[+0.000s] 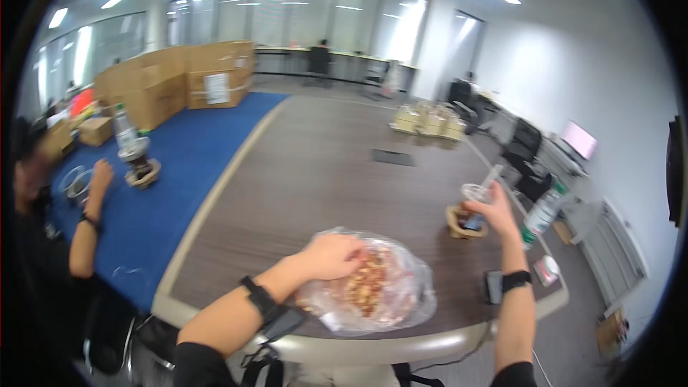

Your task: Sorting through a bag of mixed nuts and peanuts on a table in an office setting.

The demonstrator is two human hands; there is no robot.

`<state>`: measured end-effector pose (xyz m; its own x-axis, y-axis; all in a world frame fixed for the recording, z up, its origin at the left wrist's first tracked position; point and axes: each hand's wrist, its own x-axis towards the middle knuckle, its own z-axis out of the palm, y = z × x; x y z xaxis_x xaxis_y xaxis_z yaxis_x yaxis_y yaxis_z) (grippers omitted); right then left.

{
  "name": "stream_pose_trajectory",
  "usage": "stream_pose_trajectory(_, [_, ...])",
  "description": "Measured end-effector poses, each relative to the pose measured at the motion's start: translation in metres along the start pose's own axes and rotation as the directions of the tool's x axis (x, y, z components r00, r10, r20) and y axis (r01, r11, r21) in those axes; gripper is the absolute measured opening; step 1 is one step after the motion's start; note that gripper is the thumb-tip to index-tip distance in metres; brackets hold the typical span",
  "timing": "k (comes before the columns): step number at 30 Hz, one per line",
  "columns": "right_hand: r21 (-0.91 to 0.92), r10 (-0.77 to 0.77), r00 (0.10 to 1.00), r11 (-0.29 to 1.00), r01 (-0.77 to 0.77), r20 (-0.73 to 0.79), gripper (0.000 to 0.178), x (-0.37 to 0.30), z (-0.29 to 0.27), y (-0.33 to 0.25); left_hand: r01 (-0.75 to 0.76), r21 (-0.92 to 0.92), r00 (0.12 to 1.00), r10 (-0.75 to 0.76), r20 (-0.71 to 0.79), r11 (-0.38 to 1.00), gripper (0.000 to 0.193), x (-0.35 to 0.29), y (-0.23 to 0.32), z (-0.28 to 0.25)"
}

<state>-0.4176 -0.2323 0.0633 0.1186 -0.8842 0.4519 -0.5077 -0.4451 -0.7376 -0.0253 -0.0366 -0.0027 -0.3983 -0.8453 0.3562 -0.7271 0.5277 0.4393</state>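
Left hand [330, 256] is resting on the bag [413, 283], fingers curling at the edge of the nuts [368, 288] (they look like nuts); can't tell if it's pinching anything. Bag is lying at the table's [301, 165] near edge, slightly longer left to right, with most of the nuts sitting right of those fingers and toward the wearer. Left hand is clearly the nearer one. Right hand [496, 209] is spreading thumb and fingers at the cup [469, 207]; blur is hiding whether it's clamped. Cup is standing in a holder [456, 228], left of that palm, beyond the bag and to its right. Bottle [542, 216] is standing farther right.
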Motion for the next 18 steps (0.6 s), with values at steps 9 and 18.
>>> stream_pose_trajectory(9, [-0.078, -0.123, 0.986, 0.99, 0.115, -0.115, 0.085, -0.015, -0.008, 0.029, 0.115, -0.077, 0.992, -0.119, -0.042, 0.99, 0.019, 0.003, 0.002, 0.013])
stream_pose_trajectory(18, [0.001, -0.354, 0.931, 0.935, 0.356, -0.092, 0.09, -0.094, -0.018, -0.058, 0.053, -0.045, 0.998, -0.054, -0.034, 0.998, 0.021, 0.01, -0.002, 0.017])
